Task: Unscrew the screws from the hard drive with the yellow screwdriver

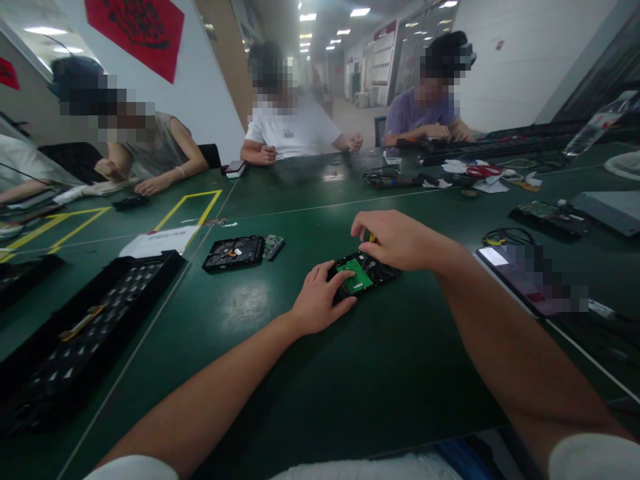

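A hard drive (383,272) with a green circuit board (356,275) facing up lies on the table in front of me. My left hand (323,297) grips its left end, one finger across the board and the thumb by the near edge. Above the drive's right part, my right hand (395,240) is closed on a small screwdriver (372,237). Only a bit of its yellow-and-black handle shows; the tip is hidden. To the left lies another hard drive (233,254), with a loose circuit board (274,247) beside it.
A long black tray (95,320) takes up the left side of the green table (280,373). On the right are a phone (530,283), a coiled cable (507,237) and another drive (550,220). Several people sit across the table; tools and papers lie near them.
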A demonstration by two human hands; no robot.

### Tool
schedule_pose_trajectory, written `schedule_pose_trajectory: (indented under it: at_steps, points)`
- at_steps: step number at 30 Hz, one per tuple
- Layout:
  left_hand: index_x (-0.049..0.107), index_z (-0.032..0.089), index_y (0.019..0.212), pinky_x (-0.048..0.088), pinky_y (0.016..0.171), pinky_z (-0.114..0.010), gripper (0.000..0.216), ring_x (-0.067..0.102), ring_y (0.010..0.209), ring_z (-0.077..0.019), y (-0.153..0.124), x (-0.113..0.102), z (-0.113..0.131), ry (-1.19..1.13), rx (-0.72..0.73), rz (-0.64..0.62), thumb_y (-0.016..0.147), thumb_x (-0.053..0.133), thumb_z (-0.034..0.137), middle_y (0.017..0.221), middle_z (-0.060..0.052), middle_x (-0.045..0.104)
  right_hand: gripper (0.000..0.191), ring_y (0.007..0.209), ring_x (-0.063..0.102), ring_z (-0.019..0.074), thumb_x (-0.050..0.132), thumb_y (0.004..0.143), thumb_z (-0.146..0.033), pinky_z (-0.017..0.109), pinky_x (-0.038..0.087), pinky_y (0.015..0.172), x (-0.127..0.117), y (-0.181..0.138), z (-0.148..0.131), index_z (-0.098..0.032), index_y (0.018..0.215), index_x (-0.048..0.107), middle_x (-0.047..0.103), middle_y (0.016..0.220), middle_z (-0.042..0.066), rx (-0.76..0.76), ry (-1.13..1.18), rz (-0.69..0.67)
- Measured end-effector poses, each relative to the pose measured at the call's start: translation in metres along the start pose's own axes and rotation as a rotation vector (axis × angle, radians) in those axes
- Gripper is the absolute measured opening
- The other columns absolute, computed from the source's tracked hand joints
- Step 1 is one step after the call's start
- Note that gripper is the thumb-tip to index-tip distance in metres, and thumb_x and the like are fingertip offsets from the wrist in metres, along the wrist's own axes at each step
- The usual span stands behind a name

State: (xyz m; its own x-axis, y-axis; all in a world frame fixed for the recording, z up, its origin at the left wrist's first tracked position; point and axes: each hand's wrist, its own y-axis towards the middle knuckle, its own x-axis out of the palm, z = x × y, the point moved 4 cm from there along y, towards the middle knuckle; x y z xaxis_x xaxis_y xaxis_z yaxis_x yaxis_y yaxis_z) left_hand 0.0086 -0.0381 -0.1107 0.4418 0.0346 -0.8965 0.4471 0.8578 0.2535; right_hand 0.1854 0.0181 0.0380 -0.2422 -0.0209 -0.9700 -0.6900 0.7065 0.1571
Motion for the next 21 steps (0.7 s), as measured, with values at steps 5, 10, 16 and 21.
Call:
schedule_pose_trajectory:
  at_steps: [5,10,16,21]
  points:
    - [0.054,0.032,0.152,0.039,0.121,-0.062,0.059,0.039,0.151,-0.0387,0.000,0.002,-0.003,-0.006,0.008,0.024,0.098,0.069,0.051,0.162,-0.015,0.041,0.022,0.101,0.067,0.0238,0.061,0.096,-0.020,0.032,0.044,0.089,0.002,-0.002,0.000,-0.017,0.117,0.067,0.074,0.114,0.011,-0.036,0.008,-0.028]
    - [0.054,0.032,0.153,0.038,0.122,-0.061,0.060,0.038,0.152,-0.0386,0.000,0.002,-0.002,-0.004,0.008,0.024,0.098,0.069,0.051,0.162,-0.015,0.041,0.024,0.093,0.065,0.0241,0.053,0.106,-0.034,0.033,0.042,0.082,0.004,-0.001,0.004,-0.020,0.115,0.070,0.071,0.105,0.011,0.050,-0.075,0.002]
    - [0.054,0.031,0.152,0.038,0.122,-0.061,0.059,0.038,0.152,-0.0391,0.000,0.000,0.001,0.007,0.002,0.007,0.099,0.068,0.050,0.162,-0.016,0.040,0.029,0.105,0.068,0.0245,0.066,0.092,-0.017,0.032,0.043,0.089,-0.005,-0.003,0.001,-0.018,0.121,0.068,0.076,0.116,0.010,-0.035,0.016,0.016]
    - [0.055,0.030,0.152,0.038,0.122,-0.061,0.059,0.038,0.152,-0.0395,0.000,-0.001,0.000,0.011,0.006,0.010,0.098,0.069,0.051,0.162,-0.017,0.041,0.021,0.098,0.067,0.0224,0.063,0.093,-0.019,0.030,0.044,0.086,-0.009,-0.004,-0.002,-0.018,0.112,0.073,0.076,0.110,0.009,-0.097,0.070,-0.014]
